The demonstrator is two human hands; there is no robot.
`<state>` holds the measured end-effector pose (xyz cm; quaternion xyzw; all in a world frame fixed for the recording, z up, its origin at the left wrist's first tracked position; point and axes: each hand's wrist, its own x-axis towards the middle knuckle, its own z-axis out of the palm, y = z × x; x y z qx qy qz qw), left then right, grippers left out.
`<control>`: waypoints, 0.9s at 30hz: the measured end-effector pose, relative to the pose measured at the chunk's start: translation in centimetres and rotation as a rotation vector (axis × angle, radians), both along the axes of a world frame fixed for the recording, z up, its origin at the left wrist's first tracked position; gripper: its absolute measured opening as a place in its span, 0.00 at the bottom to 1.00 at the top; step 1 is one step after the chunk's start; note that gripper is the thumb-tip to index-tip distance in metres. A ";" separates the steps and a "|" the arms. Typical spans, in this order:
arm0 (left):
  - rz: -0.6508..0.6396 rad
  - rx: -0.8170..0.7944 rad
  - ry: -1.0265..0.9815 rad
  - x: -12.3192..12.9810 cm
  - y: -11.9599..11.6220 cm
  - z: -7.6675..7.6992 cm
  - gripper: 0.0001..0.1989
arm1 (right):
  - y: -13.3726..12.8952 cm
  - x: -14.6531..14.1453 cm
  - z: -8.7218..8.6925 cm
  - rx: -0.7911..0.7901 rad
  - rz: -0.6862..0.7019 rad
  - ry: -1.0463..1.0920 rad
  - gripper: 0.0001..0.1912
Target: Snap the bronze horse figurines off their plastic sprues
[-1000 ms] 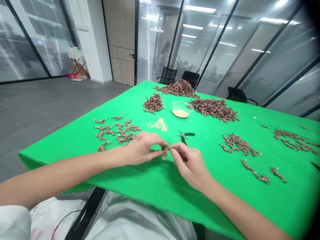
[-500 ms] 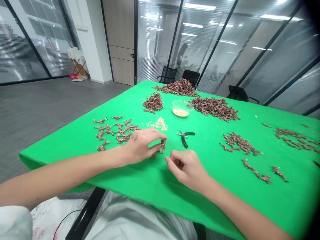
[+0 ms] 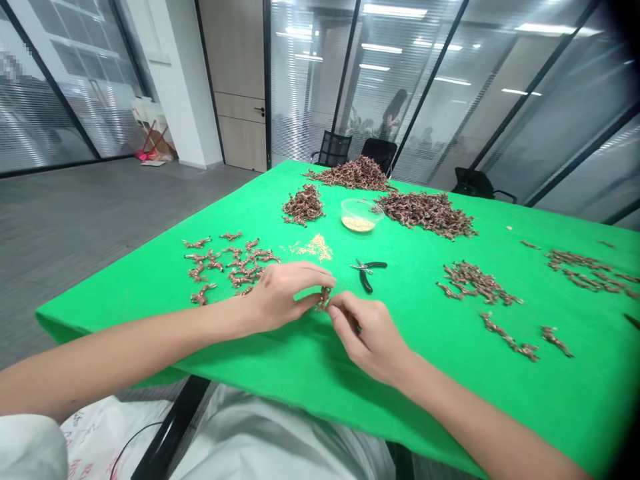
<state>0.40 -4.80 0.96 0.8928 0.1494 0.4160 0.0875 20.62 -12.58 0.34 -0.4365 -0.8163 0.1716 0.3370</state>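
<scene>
My left hand (image 3: 285,293) pinches a small brown metallic-looking piece (image 3: 324,297) between thumb and fingertips, just above the green cloth. My right hand (image 3: 367,330) is closed, its thumb and forefinger pressed together at the right side of that piece. Whatever those fingertips hold is too small or hidden to make out. Beyond the hands lie pliers (image 3: 367,273) with black handles, jaws pointing left. A scatter of tiny pale-yellow grains (image 3: 318,247) is behind my left hand. More brown pieces (image 3: 245,267) lie loosely to the left, partly covered by that hand.
A clear bowl (image 3: 361,217) of pale grains stands between heaps of brown pieces (image 3: 427,212). Smaller groups (image 3: 480,281) lie at right on the green cloth (image 3: 280,400). Black chairs (image 3: 334,148) stand beyond the table. A person (image 3: 393,113) is behind the glass.
My right hand has moved slightly left and up, its fingertips now meeting the piece in my left hand. The person behind the glass has shifted right.
</scene>
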 end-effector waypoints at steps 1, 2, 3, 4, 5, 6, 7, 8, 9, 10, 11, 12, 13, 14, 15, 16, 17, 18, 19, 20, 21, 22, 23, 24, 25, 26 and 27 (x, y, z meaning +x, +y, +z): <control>-0.005 -0.004 0.002 0.0 0.0 -0.1 0.09 | 0.0 0.0 -0.1 0.012 0.003 -0.005 0.08; -0.010 -0.007 0.005 0.1 0.0 -0.1 0.09 | 0.0 0.0 -0.2 0.024 0.009 -0.010 0.09; -0.017 -0.009 0.009 0.1 0.0 -0.2 0.09 | 0.1 0.0 -0.3 0.035 0.019 -0.015 0.09; -0.024 -0.009 0.011 0.1 0.0 -0.2 0.09 | 0.1 -0.1 -0.4 0.046 0.030 -0.017 0.09; -0.033 -0.005 0.010 0.1 0.0 -0.3 0.09 | 0.1 -0.1 -0.4 0.055 0.039 -0.017 0.09; -0.042 -0.002 0.010 0.1 0.1 -0.3 0.09 | 0.1 -0.1 -0.5 0.060 0.049 -0.014 0.10; -0.050 -0.004 0.012 0.1 0.1 -0.3 0.09 | 0.1 0.0 -0.5 0.062 0.057 -0.010 0.10; -0.056 -0.010 0.015 0.1 0.1 -0.3 0.09 | 0.1 0.0 -0.4 0.063 0.063 -0.006 0.10; -0.062 -0.021 0.020 0.1 0.1 -0.3 0.09 | 0.1 0.0 -0.4 0.061 0.069 -0.004 0.10; -0.066 -0.036 0.027 0.0 0.1 -0.3 0.09 | 0.2 0.1 -0.4 0.059 0.074 -0.002 0.10; -0.072 -0.054 0.036 0.0 0.0 -0.3 0.09 | 0.2 0.2 -0.4 0.056 0.080 -0.001 0.10; -0.079 -0.070 0.043 0.0 0.0 -0.2 0.09 | 0.2 0.2 -0.4 0.052 0.086 0.000 0.11; -0.088 -0.080 0.047 0.0 0.0 -0.2 0.09 | 0.3 0.2 -0.4 0.049 0.092 0.000 0.11; -0.097 -0.088 0.051 0.1 0.0 -0.2 0.09 | 0.3 0.3 -0.4 0.046 0.097 0.001 0.11; -0.105 -0.092 0.052 0.1 0.0 -0.1 0.09 | 0.3 0.3 -0.4 0.045 0.104 0.001 0.11; -0.112 -0.096 0.054 0.1 0.0 -0.1 0.08 | 0.2 0.3 -0.3 0.046 0.111 0.003 0.11; -0.116 -0.100 0.057 0.1 0.0 -0.1 0.08 | 0.2 0.3 -0.3 0.046 0.119 0.005 0.11; -0.119 -0.101 0.061 0.0 0.1 -0.1 0.08 | 0.2 0.4 -0.3 0.046 0.129 0.009 0.11; -0.120 -0.102 0.066 0.0 0.1 -0.1 0.08 | 0.2 0.4 -0.2 0.043 0.139 0.011 0.10; -0.123 -0.100 0.067 0.0 0.1 -0.1 0.08 | 0.2 0.4 -0.2 0.041 0.151 0.013 0.10; -0.127 -0.096 0.067 -0.1 0.1 -0.1 0.08 | 0.3 0.4 -0.1 0.040 0.161 0.012 0.10; -0.131 -0.094 0.065 -0.1 0.1 -0.1 0.07 | 0.3 0.4 -0.1 0.041 0.168 0.009 0.10; -0.135 -0.093 0.061 -0.2 0.1 -0.1 0.07 | 0.4 0.4 -0.1 0.044 0.175 0.005 0.10; -0.139 -0.095 0.060 -0.3 0.2 -0.1 0.07 | 0.5 0.4 0.0 0.048 0.179 0.001 0.10; -0.144 -0.098 0.061 -0.3 0.2 -0.2 0.07 | 0.6 0.4 0.0 0.049 0.184 -0.003 0.11; -0.148 -0.099 0.061 -0.4 0.2 -0.3 0.07 | 0.6 0.4 0.0 0.046 0.188 -0.005 0.11; -0.152 -0.097 0.059 -0.4 0.2 -0.4 0.07 | 0.6 0.4 0.0 0.039 0.193 -0.006 0.11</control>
